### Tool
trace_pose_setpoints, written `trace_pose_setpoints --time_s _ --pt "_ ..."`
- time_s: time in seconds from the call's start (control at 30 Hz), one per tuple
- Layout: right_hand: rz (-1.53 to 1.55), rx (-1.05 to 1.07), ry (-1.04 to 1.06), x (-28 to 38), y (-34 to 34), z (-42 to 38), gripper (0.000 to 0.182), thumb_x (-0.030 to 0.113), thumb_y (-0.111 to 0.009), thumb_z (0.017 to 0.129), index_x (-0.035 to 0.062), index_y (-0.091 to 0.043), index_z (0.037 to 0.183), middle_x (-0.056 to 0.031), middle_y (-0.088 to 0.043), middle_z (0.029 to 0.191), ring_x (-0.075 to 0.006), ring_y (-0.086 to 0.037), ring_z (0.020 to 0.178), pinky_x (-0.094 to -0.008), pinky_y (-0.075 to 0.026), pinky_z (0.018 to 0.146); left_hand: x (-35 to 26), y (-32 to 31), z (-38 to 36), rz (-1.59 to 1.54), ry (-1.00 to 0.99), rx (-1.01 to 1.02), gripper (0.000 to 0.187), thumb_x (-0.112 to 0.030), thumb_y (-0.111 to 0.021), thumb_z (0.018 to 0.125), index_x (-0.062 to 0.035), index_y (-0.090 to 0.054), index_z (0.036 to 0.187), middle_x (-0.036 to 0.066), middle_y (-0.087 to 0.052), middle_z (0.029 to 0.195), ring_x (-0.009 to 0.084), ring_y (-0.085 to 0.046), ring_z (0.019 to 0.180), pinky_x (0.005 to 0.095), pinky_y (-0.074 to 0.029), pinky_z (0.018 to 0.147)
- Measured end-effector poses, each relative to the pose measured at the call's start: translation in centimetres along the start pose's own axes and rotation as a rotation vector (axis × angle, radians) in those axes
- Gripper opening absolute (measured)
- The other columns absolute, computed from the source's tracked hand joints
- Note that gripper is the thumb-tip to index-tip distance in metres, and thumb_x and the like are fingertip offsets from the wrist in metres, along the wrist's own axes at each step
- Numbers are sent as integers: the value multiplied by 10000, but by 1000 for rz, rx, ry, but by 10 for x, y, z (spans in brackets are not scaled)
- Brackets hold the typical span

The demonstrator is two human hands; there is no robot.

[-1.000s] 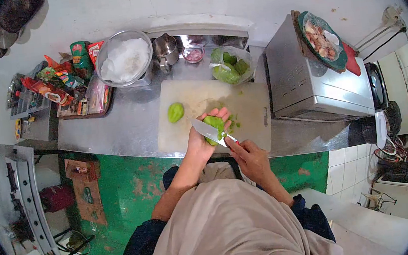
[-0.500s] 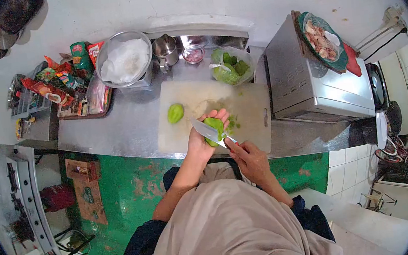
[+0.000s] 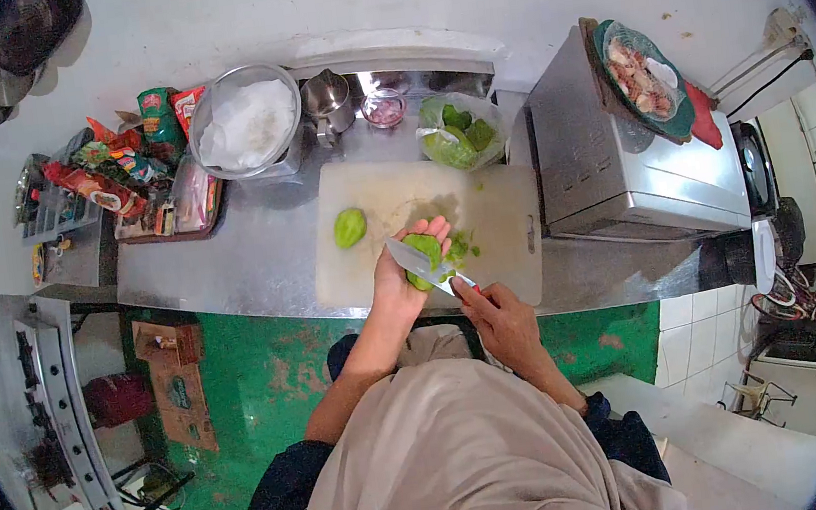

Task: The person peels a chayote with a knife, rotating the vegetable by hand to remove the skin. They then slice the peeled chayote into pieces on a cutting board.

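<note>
one green vegetable (image 3: 421,244) sits cupped in my left hand (image 3: 396,274) over the cutting board (image 3: 355,279), and my right hand (image 3: 504,319) grips the knife (image 3: 415,260), blade across it. on the board i see green pieces (image 3: 459,243) and, farther left, a second vegetable (image 3: 350,227)

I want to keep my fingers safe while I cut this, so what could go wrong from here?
The knife in your right hand lies across the cut green vegetable held in your left palm; a slip could cut that palm or its fingers.
Green scraps are scattered on the cutting board and might get underfoot if swept off.
The rounded whole green vegetable could roll if bumped.
</note>
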State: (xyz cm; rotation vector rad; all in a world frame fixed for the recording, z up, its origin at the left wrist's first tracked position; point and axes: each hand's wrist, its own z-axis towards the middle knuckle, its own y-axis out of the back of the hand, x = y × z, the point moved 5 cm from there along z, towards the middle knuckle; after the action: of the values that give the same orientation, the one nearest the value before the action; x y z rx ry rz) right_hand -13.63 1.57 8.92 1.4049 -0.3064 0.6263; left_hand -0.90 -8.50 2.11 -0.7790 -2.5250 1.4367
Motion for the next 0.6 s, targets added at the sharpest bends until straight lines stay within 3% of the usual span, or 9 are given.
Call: trace_pose_setpoints --time_s 0.07,0.6 --pt "10 -1 -6 0 -1 1 487 211 -646 851 267 -530 1320 -84 -571 810 -250 -592 685 -380 -500 556 0 -2 -2 24 -15 -28 331 -201 -361 979 40 -584 1020 257 -507 1302 356 -454 1267 439 -386 1059" --pt "17 -14 -60 0 -14 7 488 207 -627 873 278 -509 1341 -81 -539 785 -254 -586 672 -390 -497 554 4 7 -2 76 -70 -17 408 -297 -323 994 24 -532 1133 234 -480 1338 334 -455 1267 444 -376 1055"
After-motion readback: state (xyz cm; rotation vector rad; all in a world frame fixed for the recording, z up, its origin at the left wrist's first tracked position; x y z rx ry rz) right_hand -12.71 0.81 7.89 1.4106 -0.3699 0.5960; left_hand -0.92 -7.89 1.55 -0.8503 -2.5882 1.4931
